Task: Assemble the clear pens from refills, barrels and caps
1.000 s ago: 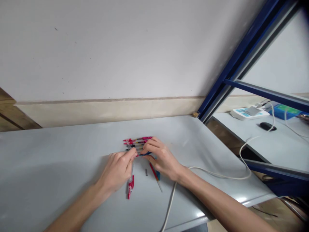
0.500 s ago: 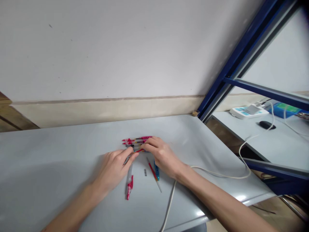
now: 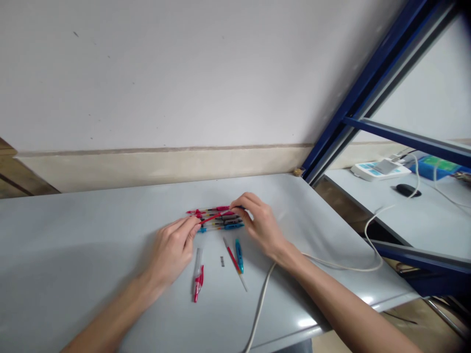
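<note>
Stretched between my hands is a thin red pen refill (image 3: 215, 217), just above the row of pens. My left hand (image 3: 174, 245) pinches its left end. At the other end, the fingers of my right hand (image 3: 257, 218) are closed on it, with a small dark piece (image 3: 240, 207) at the fingertips that I cannot make out. Beneath lie several click pens (image 3: 231, 226) with pink, black and blue parts, partly hidden. Nearer me are a clear barrel with a red clip (image 3: 198, 279), a small spring-like piece (image 3: 222, 261), another red refill (image 3: 234, 264) and a blue pen part (image 3: 239, 255).
A white cable (image 3: 262, 299) runs over the grey table (image 3: 91, 274) beneath my right forearm. The wall (image 3: 184, 166) borders the table's back. To the right stand a blue metal frame (image 3: 333, 122) and another table with a power strip (image 3: 380, 170) and a black mouse (image 3: 408, 190).
My right hand has lifted and moved up and right from the pens, uncovering the blue part and more of the row. The left hand has shifted slightly left; the red refill now shows stretched between them.
</note>
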Tool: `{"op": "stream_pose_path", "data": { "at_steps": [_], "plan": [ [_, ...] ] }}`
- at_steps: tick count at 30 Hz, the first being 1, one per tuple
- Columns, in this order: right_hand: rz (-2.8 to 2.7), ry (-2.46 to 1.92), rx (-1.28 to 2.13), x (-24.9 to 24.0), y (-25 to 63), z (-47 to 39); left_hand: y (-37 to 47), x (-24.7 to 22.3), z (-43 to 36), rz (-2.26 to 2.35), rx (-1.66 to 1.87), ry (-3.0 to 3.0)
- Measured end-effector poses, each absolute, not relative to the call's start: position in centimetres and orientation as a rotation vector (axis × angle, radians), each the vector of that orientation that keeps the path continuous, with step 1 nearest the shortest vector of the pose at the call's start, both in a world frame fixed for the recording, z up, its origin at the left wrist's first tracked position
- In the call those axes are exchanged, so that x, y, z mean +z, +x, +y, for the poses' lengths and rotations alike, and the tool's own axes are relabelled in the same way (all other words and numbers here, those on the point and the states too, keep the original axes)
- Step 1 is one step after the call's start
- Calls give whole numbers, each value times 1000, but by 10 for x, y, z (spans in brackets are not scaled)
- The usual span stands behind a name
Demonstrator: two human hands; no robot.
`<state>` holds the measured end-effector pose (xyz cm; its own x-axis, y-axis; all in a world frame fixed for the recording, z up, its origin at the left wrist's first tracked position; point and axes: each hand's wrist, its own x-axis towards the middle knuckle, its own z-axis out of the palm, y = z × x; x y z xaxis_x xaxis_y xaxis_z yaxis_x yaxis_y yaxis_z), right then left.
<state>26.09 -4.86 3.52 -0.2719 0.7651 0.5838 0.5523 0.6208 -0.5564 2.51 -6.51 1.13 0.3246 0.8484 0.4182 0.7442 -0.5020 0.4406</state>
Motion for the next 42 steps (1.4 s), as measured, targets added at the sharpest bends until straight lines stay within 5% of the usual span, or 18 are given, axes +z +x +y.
{"op": "stream_pose_path", "data": {
  "at_steps": [17, 31, 42],
  "plan": [
    [-2408, -851, 804, 25, 249, -58, 26, 14, -66, 1486, 922, 2296],
    [-2471, -703, 840, 23, 249, -58, 26, 12, -65, 1499, 880, 2308],
    [-2182, -1530, 718, 63, 267, -59, 33, 19, -75, 1551, 774, 2315]
  ]
}}
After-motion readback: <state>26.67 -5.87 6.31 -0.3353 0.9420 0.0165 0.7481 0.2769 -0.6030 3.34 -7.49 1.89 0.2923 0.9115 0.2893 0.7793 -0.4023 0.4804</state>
